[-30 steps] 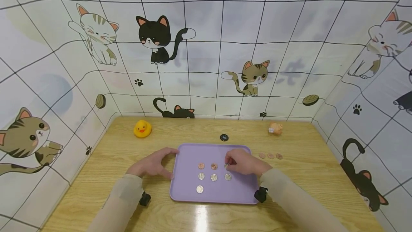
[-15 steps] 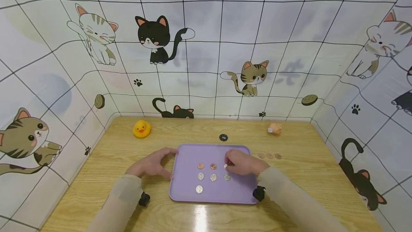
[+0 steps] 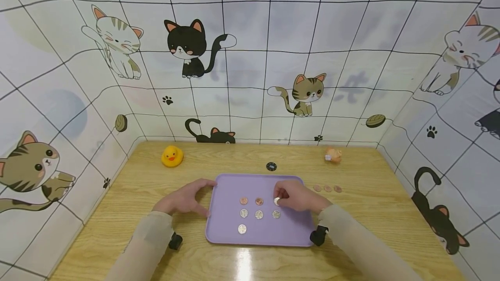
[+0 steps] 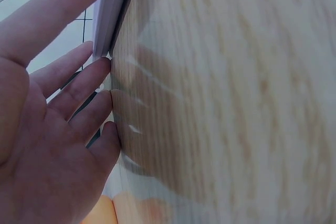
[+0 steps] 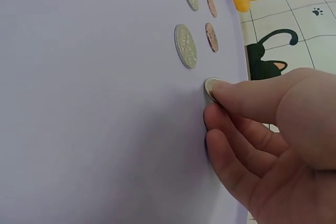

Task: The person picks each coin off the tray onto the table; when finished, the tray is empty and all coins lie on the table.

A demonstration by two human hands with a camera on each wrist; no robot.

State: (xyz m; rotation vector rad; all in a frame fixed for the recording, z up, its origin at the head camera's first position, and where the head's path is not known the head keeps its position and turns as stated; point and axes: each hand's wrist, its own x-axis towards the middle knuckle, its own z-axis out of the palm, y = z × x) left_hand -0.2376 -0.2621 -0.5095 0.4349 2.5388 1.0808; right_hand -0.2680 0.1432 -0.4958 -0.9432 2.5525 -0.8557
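Note:
Between thumb and fingers, my right hand (image 3: pixel 294 195) pinches a silver coin (image 5: pixel 211 88) at the right part of the lilac tray (image 3: pixel 265 236). The coin is tilted, its face partly covered by the thumb, with the fingertips close over the tray. Left of it lie two copper coins (image 3: pixel 251 201) in a row. A row of silver coins (image 3: pixel 259 214) sits nearer to me, and a single silver coin (image 3: pixel 242 229) is nearest. My left hand (image 3: pixel 186 197) rests at the tray's left edge, thumb and fingers spread along the rim; the left wrist view shows its fingers loosely extended.
Three copper coins (image 3: pixel 327 188) lie on the wooden table (image 3: pixel 156 255) right of the tray. Behind it sits a black chip (image 3: pixel 271 166) marked 100. A yellow rubber duck (image 3: pixel 172 156) stands back left, a small pinkish toy (image 3: pixel 333 155) back right.
My right hand has shifted very slightly to the right, and more of the pinched coin's bright face shows now. My left hand and the other coins have not moved.

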